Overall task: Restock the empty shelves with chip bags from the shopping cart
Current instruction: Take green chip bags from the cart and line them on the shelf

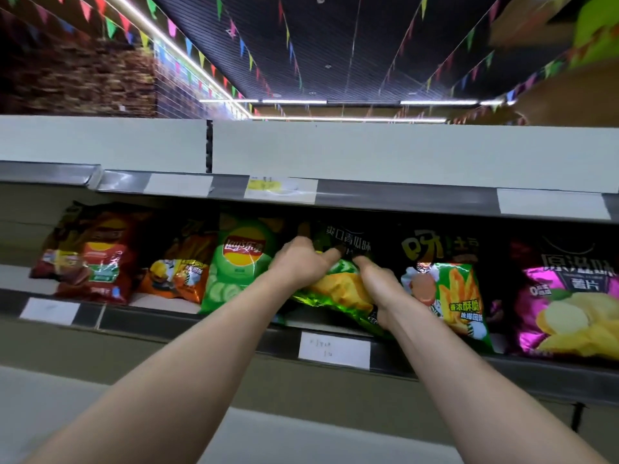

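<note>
While your left hand (pixel 301 262) curls against the left edge of a black-and-green chip bag (pixel 338 289), forefinger laid along the bag's dark upper half, your right hand (pixel 378 286) clasps the bag's right side with its fingers bent over the foil. You hold the bag between both hands on the middle shelf (pixel 201 324). It is tilted, and its green lower corner hangs out over the shelf's front rail, just above a white price label (pixel 335 349).

Just left of your left hand stands a green Lay's bag (pixel 234 262), leaning back and close beside your wrist. Further left lie an orange bag (pixel 181 272) and then a red Lay's bag (pixel 90 259), both reclined toward the back of the shelf. To the right of your right hand, a black bag with green fries artwork (pixel 445 289) sits close against your wrist. Beyond it, a purple bag showing yellow crisps (pixel 569 296) lies at the far right.

Above the row runs the upper shelf (pixel 402 195), its grey rail carrying white label strips and one yellow tag (pixel 264 185). Over it, strings of coloured pennants (pixel 201 58) cross a dark ceiling lit by long light strips (pixel 294 101).
</note>
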